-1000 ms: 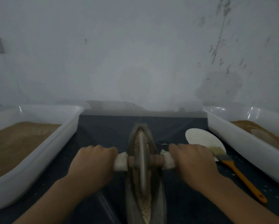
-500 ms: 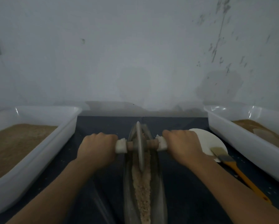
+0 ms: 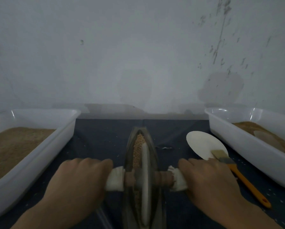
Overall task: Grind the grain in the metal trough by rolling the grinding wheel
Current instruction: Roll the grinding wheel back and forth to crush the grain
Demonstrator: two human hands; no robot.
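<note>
From where I watched, the metal trough (image 3: 139,162) ran up the lower centre of the frame on the dark tabletop (image 3: 99,139), its far tip pointing at the wall. The grinding wheel (image 3: 145,179) stood upright on edge inside it, low in the frame, with tan grain (image 3: 138,146) showing in the channel above the wheel and a little more beside it further down. A wooden axle (image 3: 161,176) crossed the wheel, and each end carried a white cloth wrap (image 3: 115,179). The left hand (image 3: 77,184) had its fingers curled round the left wrapped end, knuckles up; the right hand (image 3: 211,182) gripped the right wrapped end the same way. At the left edge of the frame sat a white plastic tub (image 3: 39,156) filled with brown meal, and a second white tub (image 3: 247,146) at the right edge held more of it. Between the trough and the right tub lay a round white plate (image 3: 202,142), with a brush (image 3: 237,172) resting its bristles on the plate's near rim and its orange handle running toward the lower right. Pale crumbs dotted the tabletop near the trough.
</note>
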